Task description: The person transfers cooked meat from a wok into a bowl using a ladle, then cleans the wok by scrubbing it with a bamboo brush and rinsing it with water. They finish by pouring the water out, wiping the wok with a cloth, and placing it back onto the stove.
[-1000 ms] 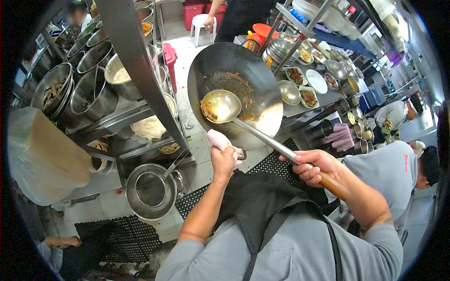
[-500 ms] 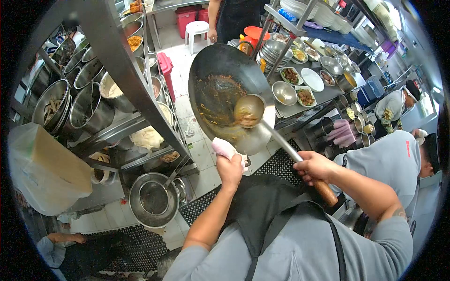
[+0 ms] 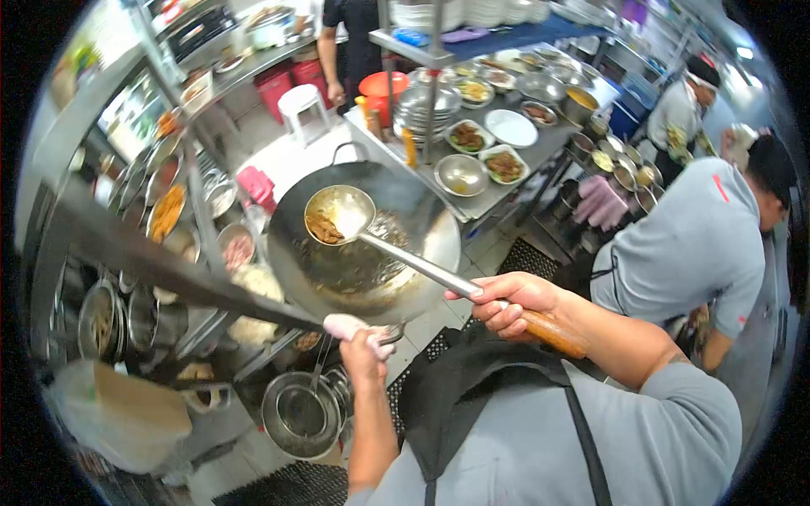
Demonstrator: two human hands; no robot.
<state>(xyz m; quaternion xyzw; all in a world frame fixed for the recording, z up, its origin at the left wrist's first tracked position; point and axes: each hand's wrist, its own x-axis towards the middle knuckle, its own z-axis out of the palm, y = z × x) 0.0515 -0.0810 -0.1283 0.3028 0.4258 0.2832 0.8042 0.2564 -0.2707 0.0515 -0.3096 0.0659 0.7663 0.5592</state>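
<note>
My right hand [image 3: 516,304] is wrapped round the wooden-handled end of a long metal ladle [image 3: 412,265]. The ladle's bowl is over the wok and has some brown pieces of food in it. My left hand [image 3: 363,352] is closed on a folded pink cloth [image 3: 344,326] at the near handle of a large dark wok [image 3: 422,228]. A loop of that handle sticks out beside the cloth. Brown sauce residue coats the wok's inside.
Left, a metal rack [image 3: 160,257] holds several pots of ingredients. A strainer on a pot [image 3: 268,413] stands below. Ahead right, a steel counter [image 3: 494,202] bears a metal bowl [image 3: 461,175] and filled dishes. A co-worker [image 3: 683,244] bends at my right; others stand farther off.
The wok has swung left and tipped from steep toward level. The ladle has lifted and moved left, with food now visible in its bowl. My view has turned rightward.
</note>
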